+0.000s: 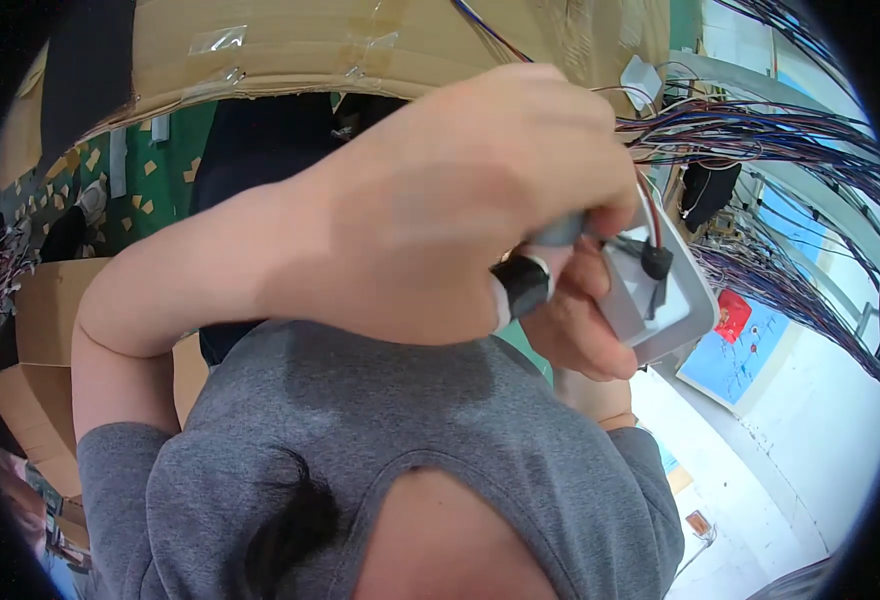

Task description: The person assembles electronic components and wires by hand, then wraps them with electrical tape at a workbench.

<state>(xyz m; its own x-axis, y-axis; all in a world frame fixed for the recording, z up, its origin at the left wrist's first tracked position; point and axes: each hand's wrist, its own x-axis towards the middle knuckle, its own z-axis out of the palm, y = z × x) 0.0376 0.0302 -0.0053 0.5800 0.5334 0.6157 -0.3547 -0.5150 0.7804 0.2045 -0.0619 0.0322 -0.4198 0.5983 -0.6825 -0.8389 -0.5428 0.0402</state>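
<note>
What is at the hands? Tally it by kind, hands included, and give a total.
hands: 2, left hand and right hand
white housing: 1
black plug: 1
grey handle: 1
black band: 1
Total: 6

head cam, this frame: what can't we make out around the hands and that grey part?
- Left hand: fills the centre, hiding its own fingers' grip and most of the small grey cylindrical object.
- Right hand: mostly behind the left hand; only some fingers show under the light grey rounded-rectangular plastic housing.
- Housing: its left part is covered by the hands.
- Bundle of thin coloured wires: too fine to follow; ends blur at the rim.
</note>
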